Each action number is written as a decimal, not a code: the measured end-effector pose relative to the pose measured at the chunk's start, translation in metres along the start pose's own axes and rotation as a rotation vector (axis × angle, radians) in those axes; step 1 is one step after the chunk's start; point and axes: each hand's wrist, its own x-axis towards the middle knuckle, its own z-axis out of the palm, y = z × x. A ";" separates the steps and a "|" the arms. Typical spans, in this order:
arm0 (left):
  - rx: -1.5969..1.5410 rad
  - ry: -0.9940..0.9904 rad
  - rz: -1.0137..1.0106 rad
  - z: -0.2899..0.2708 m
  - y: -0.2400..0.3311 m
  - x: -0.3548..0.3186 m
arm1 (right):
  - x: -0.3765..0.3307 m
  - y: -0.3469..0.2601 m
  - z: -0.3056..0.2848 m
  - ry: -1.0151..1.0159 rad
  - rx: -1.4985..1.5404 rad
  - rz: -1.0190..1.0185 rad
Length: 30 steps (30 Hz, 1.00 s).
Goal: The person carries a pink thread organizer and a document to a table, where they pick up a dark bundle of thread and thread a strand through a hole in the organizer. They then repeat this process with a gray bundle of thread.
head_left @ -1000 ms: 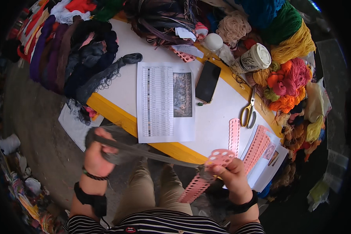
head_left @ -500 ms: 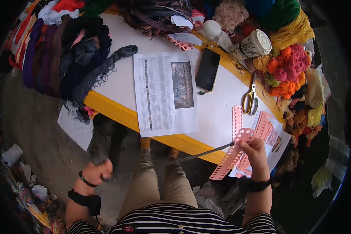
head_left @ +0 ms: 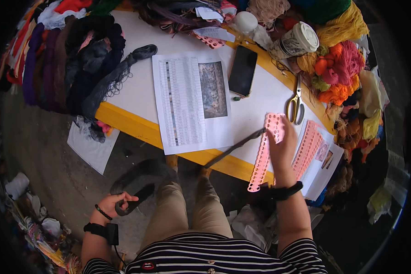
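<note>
My left hand point(head_left: 114, 203) holds a loose loop of dark grey yarn point(head_left: 140, 170), fingers curled round it, out in front of the counter point(head_left: 132, 93). My right hand point(head_left: 283, 144) grips the upper end of a pink perforated strip point(head_left: 259, 165) near the counter's front edge. I can't fairly tell whether a second strip lies under those fingers. From the strip, a gathered strand point(head_left: 235, 148) slants down across the yellow edge point(head_left: 137, 132).

To handle this well, I'd pinch the strip flat, close to where the strand joins it, so that hole doesn't tear. I'd carry the loop open and high enough to miss my trousers point(head_left: 164, 214), take up slack gently so nothing catches on the edge, and steer clear of the scissors point(head_left: 295, 109).
</note>
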 end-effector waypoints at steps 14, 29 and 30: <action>0.011 0.023 0.100 0.021 -0.013 0.020 | -0.066 -0.129 0.071 -0.312 0.191 -0.358; 0.035 0.045 0.728 0.096 0.082 0.066 | -0.070 -0.124 0.084 -0.314 0.164 -0.346; 0.064 0.074 0.760 0.103 0.090 0.072 | -0.070 -0.124 0.084 -0.315 0.163 -0.343</action>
